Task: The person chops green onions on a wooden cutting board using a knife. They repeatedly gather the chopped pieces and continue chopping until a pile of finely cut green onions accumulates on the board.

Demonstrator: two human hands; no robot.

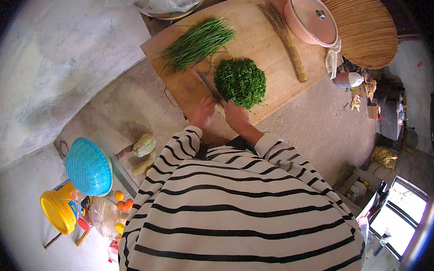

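Note:
My right hand [237, 115] grips a kitchen knife [209, 86] near its handle, and the blade points away from me over a wooden board [277, 92]. Close on the blade's left is my left hand [202, 113], blurred, its fingers near the knife; whether they hold anything is unclear. A mound of finely chopped greens [240, 83] lies just right of the blade. Beyond the knife, to the left, rests a bunch of long, thin, uncut green stalks [200, 44], perhaps chives.
A whisk broom [287, 43] and a pink lidded pot [311, 18] occupy the board's right side, beside a round woven tray [360, 25]. At the back stands a plastic-covered basin [171, 3]. On the left are gourds [144, 145], a blue basket [88, 167] and a yellow bucket [59, 210].

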